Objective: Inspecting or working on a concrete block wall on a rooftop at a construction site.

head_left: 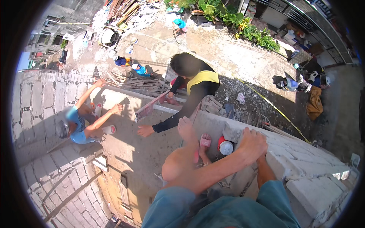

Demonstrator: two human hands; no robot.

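Observation:
My left hand [251, 144] grips the top edge of a white block wall [304, 167], fingers curled over a block. My right forearm rises from a teal sleeve just under it, and the right hand itself is hidden beneath the left hand. My bare foot [186, 127] and bent knee reach out over a concrete ledge [144, 152]. A pink sandal [205, 142] and a red-and-white container [225, 147] lie beside the foot.
A person in black sleeves and a yellow vest [195, 78] leans a hand [144, 131] on the ledge beside a red bar [150, 108]. Another person in a blue shirt [80, 127] clings at the left. Far below lie timber, rubble, plants and a yellow string.

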